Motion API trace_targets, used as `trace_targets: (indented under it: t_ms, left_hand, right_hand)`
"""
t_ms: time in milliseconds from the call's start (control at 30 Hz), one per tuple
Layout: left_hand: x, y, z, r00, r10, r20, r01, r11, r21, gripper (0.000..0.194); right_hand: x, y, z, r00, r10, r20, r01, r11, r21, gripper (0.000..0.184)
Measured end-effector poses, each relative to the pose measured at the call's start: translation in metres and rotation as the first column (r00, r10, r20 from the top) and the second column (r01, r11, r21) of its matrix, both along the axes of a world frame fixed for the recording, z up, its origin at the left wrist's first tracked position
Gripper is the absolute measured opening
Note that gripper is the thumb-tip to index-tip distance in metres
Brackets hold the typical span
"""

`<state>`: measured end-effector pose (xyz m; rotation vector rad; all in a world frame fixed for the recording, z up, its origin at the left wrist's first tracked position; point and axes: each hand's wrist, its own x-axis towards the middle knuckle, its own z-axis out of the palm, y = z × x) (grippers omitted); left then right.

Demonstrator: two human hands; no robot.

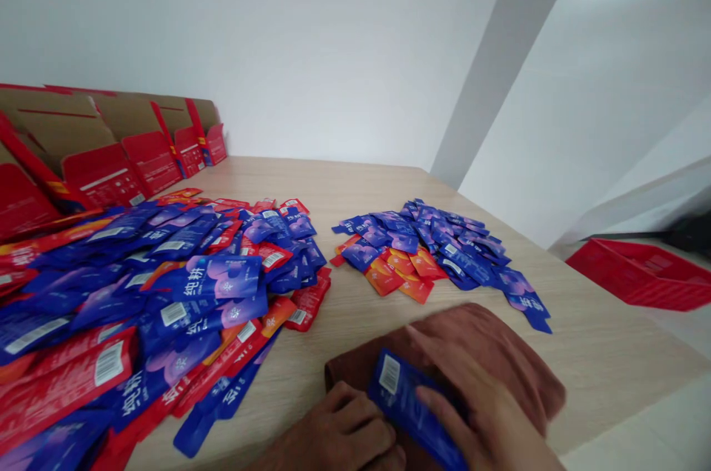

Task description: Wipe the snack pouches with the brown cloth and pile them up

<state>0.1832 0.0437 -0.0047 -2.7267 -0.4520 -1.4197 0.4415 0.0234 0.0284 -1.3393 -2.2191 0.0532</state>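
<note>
A blue pouch point(414, 408) with a white barcode lies tilted over a folded brown cloth point(500, 345) at the table's front edge. My right hand point(483, 412) grips that pouch, thumb across its printed face and fingers along its far side. Close against the pouch's left edge, my left hand point(355, 430) rests with its fingers curled; whatever is under them is hidden. Just beyond the cloth is a pile of blue pouches point(433, 234), with several orange-red pouches point(403, 271) at its near side.
A big heap of mixed blue and red pouches point(183, 286) covers the left of the table. Behind it stands a row of open red cardboard boxes point(149, 160). A red box point(638, 275) is at the far right, off the wooden table point(311, 175).
</note>
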Motion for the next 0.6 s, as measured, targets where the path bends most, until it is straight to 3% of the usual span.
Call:
trace_targets:
  t_ms: [167, 300, 400, 467, 600]
  left_hand:
    - [0.002, 0.001, -0.017, 1.000, 0.014, 0.021, -0.013, 1.000, -0.021, 0.025]
    - [0.000, 0.001, -0.035, 0.995, 0.035, -0.088, -0.037, 0.999, -0.024, 0.019]
    - [-0.002, 0.001, -0.041, 0.986, 0.043, -0.159, -0.049, 0.998, -0.035, 0.017]
    - [-0.004, 0.000, -0.040, 0.987, 0.036, -0.158, -0.041, 0.999, -0.032, 0.015]
    - [-0.007, 0.000, -0.037, 0.982, 0.051, -0.180, -0.056, 0.998, -0.026, 0.013]
  right_hand:
    - [-0.006, 0.002, -0.033, 0.976, 0.079, 0.205, -0.103, 0.988, 0.113, 0.051]
    - [0.021, 0.016, -0.052, 0.984, -0.061, 0.165, 0.034, 0.986, 0.164, 0.044]
    - [0.039, 0.020, -0.050, 0.979, -0.155, 0.133, 0.126, 0.970, 0.207, 0.047]
    - [0.042, 0.016, -0.043, 0.980, -0.148, 0.131, 0.117, 0.968, 0.222, 0.057]
    - [0.025, 0.000, -0.027, 0.976, 0.086, 0.201, -0.115, 0.983, 0.141, 0.066]
